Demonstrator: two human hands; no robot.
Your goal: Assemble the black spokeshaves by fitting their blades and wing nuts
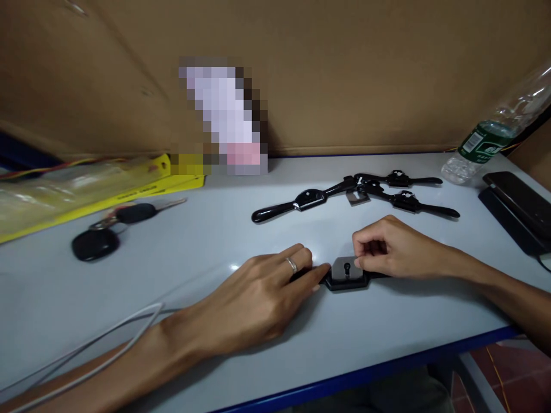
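Note:
A black spokeshave (349, 285) lies on the table in front of me. On its middle sits a grey metal blade (339, 271) with a keyhole-shaped slot, a dark screw showing in it. My left hand (262, 295), with a ring on one finger, is closed around the spokeshave's left handle, its index finger stretched to the blade's edge. Thumb and curled fingers of my right hand (394, 246) pinch the right edge of the blade. Behind lie several more black spokeshaves (310, 199), heaped partly over each other, with a loose blade (358, 198) beside them.
Car keys (136, 213) with a black fob (94, 244) lie at left, near a yellow package (107, 201). A white cable (142, 338) crosses my left forearm. At right are a plastic bottle (486, 140) and a phone (519, 201). A cardboard wall (344, 74) stands behind.

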